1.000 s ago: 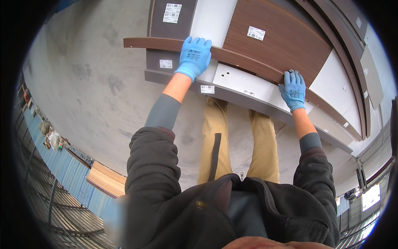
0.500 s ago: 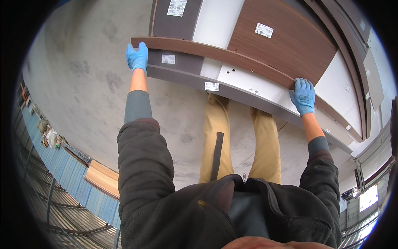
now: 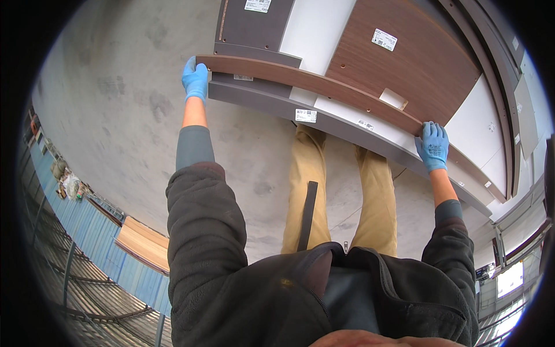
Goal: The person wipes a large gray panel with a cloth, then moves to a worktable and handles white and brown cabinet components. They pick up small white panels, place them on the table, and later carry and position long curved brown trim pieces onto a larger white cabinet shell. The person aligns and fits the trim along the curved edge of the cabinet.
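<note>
My left hand (image 3: 195, 80), in a blue glove, is closed around the left end of a long narrow brown board (image 3: 306, 78). Toward its right part, my right hand (image 3: 433, 144), gloved too, grips the same board with fingers bent over the far side. The board spans both hands above several flat panels. Just on my side of it lies a dark grey strip panel (image 3: 260, 101) with a white label (image 3: 306, 115). A white panel (image 3: 335, 111) shows between the two, partly covered.
Beyond the board lie a wide brown panel (image 3: 416, 63), a dark grey panel (image 3: 254, 29) and a white one (image 3: 315, 26). Long dark boards (image 3: 497, 87) stand at the far right. My legs (image 3: 309, 173) are close to the near strip. Light wooden boards (image 3: 141, 246) lie at the lower left.
The brown board has come nearer to me with both hands on it. It now hides part of a label and holes that showed before, and uncovers a cut-out beyond it.
</note>
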Demonstrator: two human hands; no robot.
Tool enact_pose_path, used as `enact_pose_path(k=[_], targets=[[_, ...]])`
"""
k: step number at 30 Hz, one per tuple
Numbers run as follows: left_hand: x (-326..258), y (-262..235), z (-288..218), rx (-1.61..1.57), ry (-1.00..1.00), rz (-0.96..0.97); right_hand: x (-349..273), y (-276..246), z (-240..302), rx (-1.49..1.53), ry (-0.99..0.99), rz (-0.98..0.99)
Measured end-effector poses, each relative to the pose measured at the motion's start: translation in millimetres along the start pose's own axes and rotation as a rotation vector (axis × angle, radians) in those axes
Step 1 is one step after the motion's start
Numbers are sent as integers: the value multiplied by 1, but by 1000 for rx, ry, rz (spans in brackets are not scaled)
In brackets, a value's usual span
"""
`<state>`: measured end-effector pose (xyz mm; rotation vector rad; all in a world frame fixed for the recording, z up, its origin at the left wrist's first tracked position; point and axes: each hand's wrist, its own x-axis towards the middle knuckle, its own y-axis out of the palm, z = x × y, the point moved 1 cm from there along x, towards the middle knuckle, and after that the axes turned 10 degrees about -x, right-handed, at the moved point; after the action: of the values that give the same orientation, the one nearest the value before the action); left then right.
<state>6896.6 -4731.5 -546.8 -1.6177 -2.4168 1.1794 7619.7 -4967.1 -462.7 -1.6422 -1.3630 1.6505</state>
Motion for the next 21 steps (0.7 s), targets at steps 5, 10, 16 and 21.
enact_pose_path(k=[5, 10, 16, 21], targets=[[-20, -4, -7, 90, 14, 64, -13, -5, -5, 69, 7, 99], [-37, 0, -11, 169, 43, 82, -24, -4, -5, 18, 18, 155], [-44, 2, -15, 206, 39, 79, -30, 2, -8, -14, 1, 129], [-57, 1, -22, 253, 1, 85, -32, 1, -7, 38, 27, 200]])
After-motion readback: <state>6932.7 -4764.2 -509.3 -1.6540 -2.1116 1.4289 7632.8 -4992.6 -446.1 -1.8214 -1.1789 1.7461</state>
